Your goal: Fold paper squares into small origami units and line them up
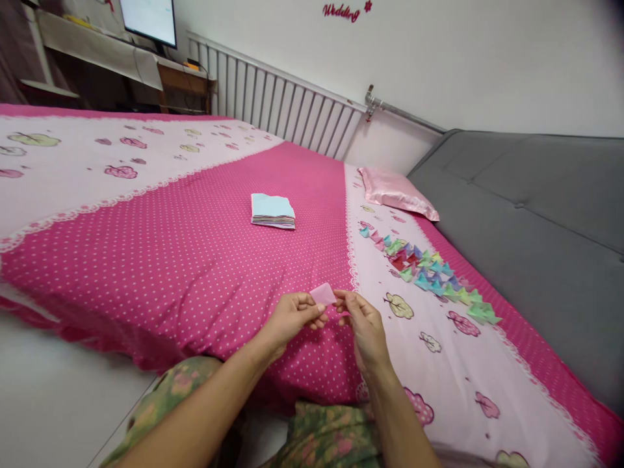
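Observation:
A small folded piece of pink paper [322, 294] is held up between my two hands, above the near edge of the bed. My left hand [296, 314] pinches its left and lower side, thumb on top. At its right corner, the thumb and forefinger of my right hand [359, 316] close on the paper, the other fingers curled. Farther off on the bed lies a stack of square paper sheets [273, 208], light blue on top. To the right, several folded paper shapes [429, 270] in green, blue, red, pink and purple lie in rows.
The bed has a pink dotted and white printed cover [205, 221]. A pink pillow [397, 193] lies by the grey headboard [531, 195]. Behind stand a white radiator [277, 91] and a desk with a monitor [150, 23]. My knees are against the bed's near side.

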